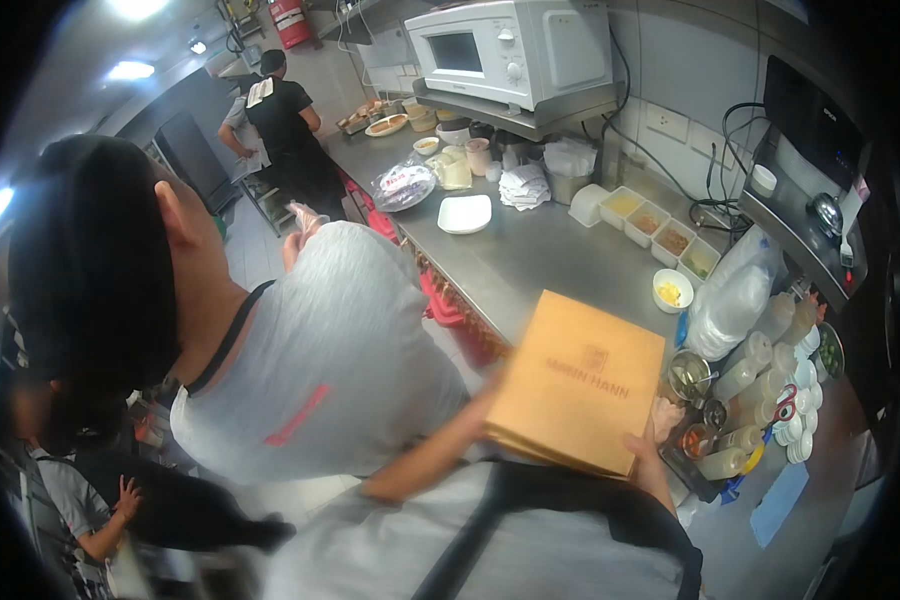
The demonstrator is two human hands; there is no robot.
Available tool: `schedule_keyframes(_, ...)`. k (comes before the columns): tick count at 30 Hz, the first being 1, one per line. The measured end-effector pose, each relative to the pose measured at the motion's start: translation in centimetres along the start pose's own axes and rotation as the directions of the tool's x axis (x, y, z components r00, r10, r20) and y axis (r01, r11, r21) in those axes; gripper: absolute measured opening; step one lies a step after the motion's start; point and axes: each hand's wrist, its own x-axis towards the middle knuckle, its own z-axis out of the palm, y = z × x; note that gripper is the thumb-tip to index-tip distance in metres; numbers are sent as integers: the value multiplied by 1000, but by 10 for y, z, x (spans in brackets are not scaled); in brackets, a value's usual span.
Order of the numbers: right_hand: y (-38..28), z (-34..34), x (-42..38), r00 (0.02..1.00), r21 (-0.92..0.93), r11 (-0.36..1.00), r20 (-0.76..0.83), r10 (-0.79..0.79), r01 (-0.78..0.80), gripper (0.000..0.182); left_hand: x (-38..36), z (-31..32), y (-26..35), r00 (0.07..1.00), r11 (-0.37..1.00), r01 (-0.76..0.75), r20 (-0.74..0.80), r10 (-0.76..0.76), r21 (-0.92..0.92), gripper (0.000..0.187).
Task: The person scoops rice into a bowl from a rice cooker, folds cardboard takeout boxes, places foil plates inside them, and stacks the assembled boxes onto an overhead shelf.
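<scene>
A closed, flat orange-brown cardboard box [570,390] with a printed logo is held in front of my chest, over the counter's near edge. My left hand [480,405], blurred, grips its left edge, with the fingers partly hidden by the box. At the lower right corner my right hand [650,455] is closed on the box, its thumb on the top face. Just right of the box stand a metal pot [689,375] and small jars. A white bowl with yellow food [672,290] is beyond its upper right corner.
A co-worker in a grey shirt [320,330] stands close on the left. Other people [288,125] are farther back. The steel counter [550,260] bears a square white plate [465,214], food tubs [647,220] and squeeze bottles [735,380]. A microwave [510,55] sits on a shelf.
</scene>
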Motion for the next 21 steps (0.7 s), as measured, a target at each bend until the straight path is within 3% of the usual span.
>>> schedule_keyframes(3, -9, 13, -5, 998, -29, 998, 32, -48, 48, 89, 18, -22, -13, 975, 946, 55, 223, 18, -319, 41)
schedule_keyframes(6, -12, 17, -10, 1000, -18, 1000, 11, -18, 18, 93, 19, -17, -8, 976, 989, -31, 209, 62, -148, 34)
schedule_keyframes(9, -14, 13, -22, 1000, -71, 997, -26, -5, 3, 96, 18, -11, -3, 977, 992, -77, 191, 96, -103, 36)
schedule_keyframes(12, -14, 21, -44, 997, -66, 996, -45, -62, 59, 96, 36, -37, -45, 974, 982, -177, 129, 183, -57, 44)
schedule_keyframes(15, -12, 30, -65, 996, -19, 999, -78, -45, 44, 98, 3, -31, -39, 954, 937, -297, 23, 298, 185, 50)
schedule_keyframes(18, 7, 3, -83, 984, -169, 985, -180, 6, -37, 97, -23, -16, -15, 968, 955, -250, 23, 249, 163, 85)
schedule_keyframes(20, 2, 13, -100, 970, -187, 980, -242, 26, -73, 94, -28, -11, -17, 974, 974, -223, 59, 220, 44, 82)
schedule_keyframes(21, 4, 13, -111, 976, -110, 993, -214, 23, -48, 93, -35, -6, -15, 972, 978, -207, 106, 208, -21, 81)
